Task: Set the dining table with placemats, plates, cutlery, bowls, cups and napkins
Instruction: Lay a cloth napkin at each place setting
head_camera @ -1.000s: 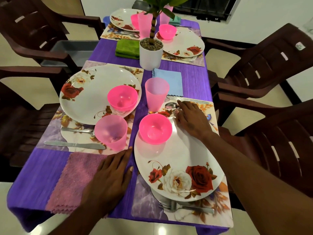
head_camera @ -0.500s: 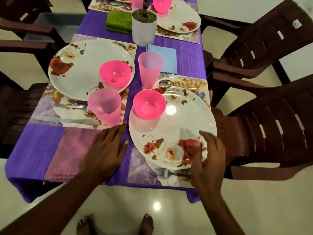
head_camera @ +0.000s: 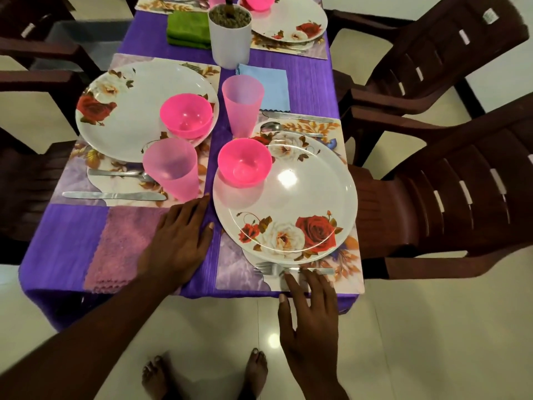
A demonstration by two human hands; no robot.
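Observation:
A white rose-patterned plate (head_camera: 302, 197) lies on the near right floral placemat (head_camera: 239, 272), with a pink bowl (head_camera: 244, 163) on its far left rim. A fork (head_camera: 271, 268) lies on the placemat just in front of the plate. My right hand (head_camera: 310, 316) reaches over the table's near edge, its straight fingertips touching the fork. Flat on the purple tablecloth (head_camera: 60, 226), my left hand (head_camera: 176, 243) rests beside a pink napkin (head_camera: 121, 246). Left of the near plate stands one pink cup (head_camera: 171, 167), and a second cup (head_camera: 242, 105) stands behind the bowl.
A second set place at left has a plate (head_camera: 127, 111), bowl (head_camera: 186, 115), spoon (head_camera: 118, 173) and knife (head_camera: 112, 195). A blue napkin (head_camera: 274, 88), white plant pot (head_camera: 230, 39) and green napkin (head_camera: 189, 30) lie further back. Dark brown chairs (head_camera: 450, 180) flank the table.
My right hand has left the far rim of the near plate, swung round to the table's near edge and now touches the fork. The left hand has stayed flat on the cloth.

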